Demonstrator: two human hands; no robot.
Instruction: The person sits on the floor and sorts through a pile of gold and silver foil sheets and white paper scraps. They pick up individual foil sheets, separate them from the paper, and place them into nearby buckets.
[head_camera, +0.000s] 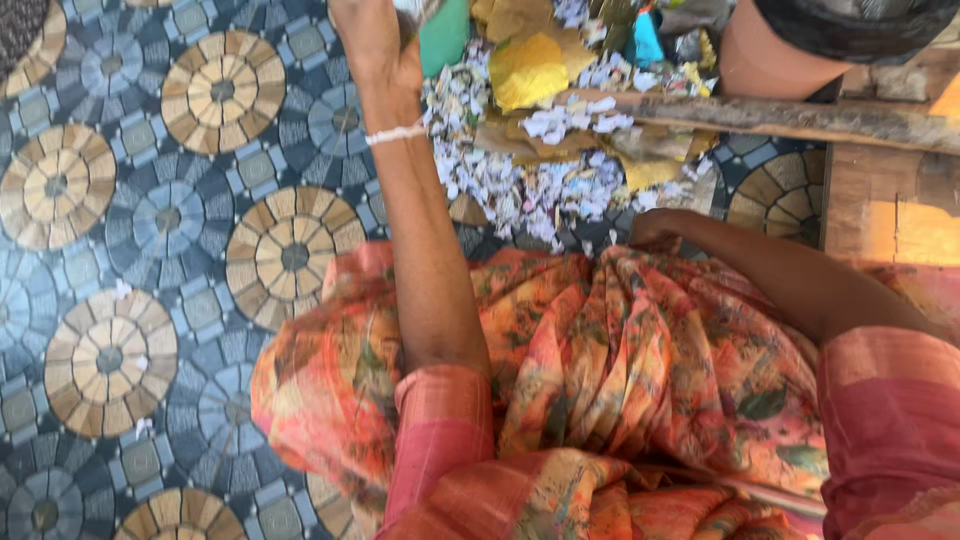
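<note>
My left arm reaches straight ahead, a white bead bracelet (395, 133) on its wrist. My left hand (372, 45) is cut off by the top edge and its fingers are out of view. It lies beside a green piece (445, 35) at the edge of a heap of white paper scraps (520, 180) and yellow foil sheets (528, 70). My right hand (655, 228) rests at the near edge of the scraps, on the orange flowered cloth (620, 350) over my lap. Its fingers curl down out of sight.
A rough wooden stick (790, 118) lies across the heap at the upper right. Another person's bare leg (765, 60) shows behind it. A wooden board (890, 205) sits at the right. The floor (150, 220) has a blue and tan circle pattern.
</note>
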